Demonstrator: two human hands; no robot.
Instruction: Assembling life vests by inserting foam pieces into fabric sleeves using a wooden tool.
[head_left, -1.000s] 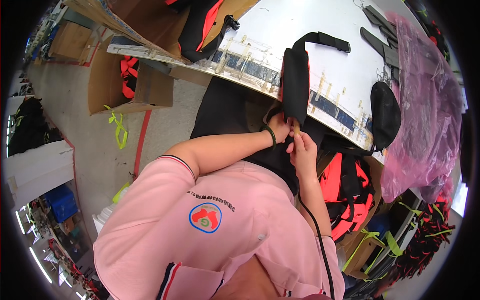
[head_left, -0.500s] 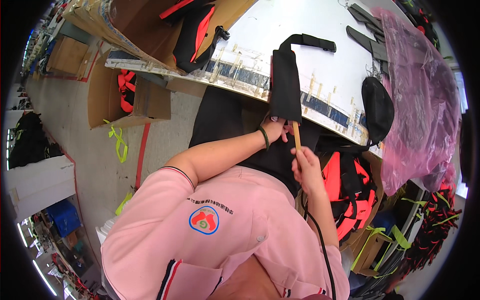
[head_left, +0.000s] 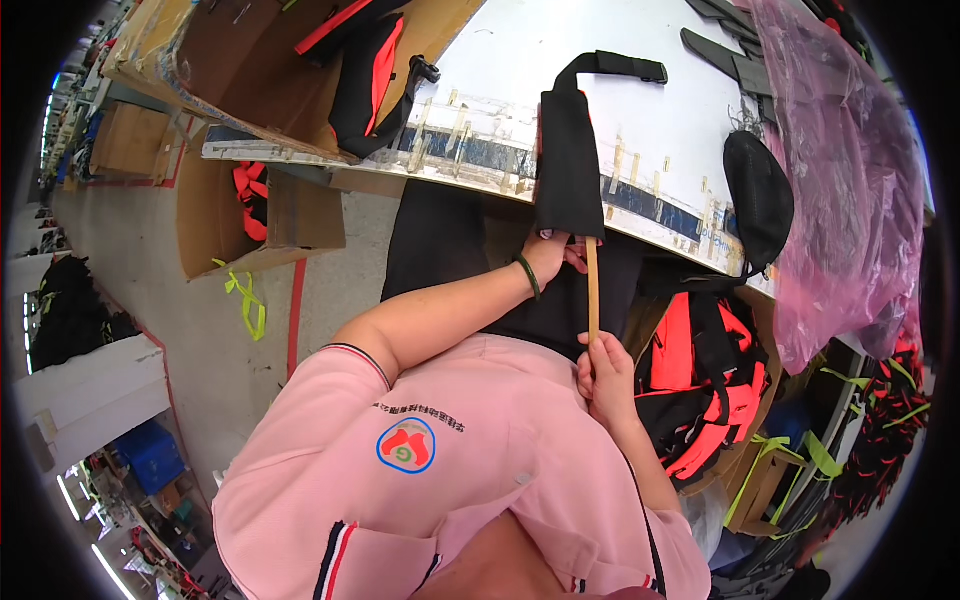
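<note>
A long black padded fabric piece [head_left: 568, 170], with red along its left edge, lies over the table's front edge. A black strap with a buckle [head_left: 625, 65] extends from its far end. My left hand [head_left: 548, 262] grips the near end of this piece, some fingers hidden beneath it. Closer to my body, my right hand [head_left: 607, 372] is closed around the lower end of a thin, flat, wood-coloured stick [head_left: 593, 290]. The stick's far end meets the near end of the fabric piece; whether it goes inside is hidden.
On the white table [head_left: 500, 60] are a cardboard box [head_left: 240, 60] with black-and-red pieces, a black pouch [head_left: 757, 195], grey strips [head_left: 715, 55] and pink plastic film [head_left: 830, 190]. Boxes of red-and-black items [head_left: 700, 370] stand right and left below table height.
My right hand has moved toward my body, and more of the stick shows between it and the fabric piece. My left hand keeps its hold at the near end.
</note>
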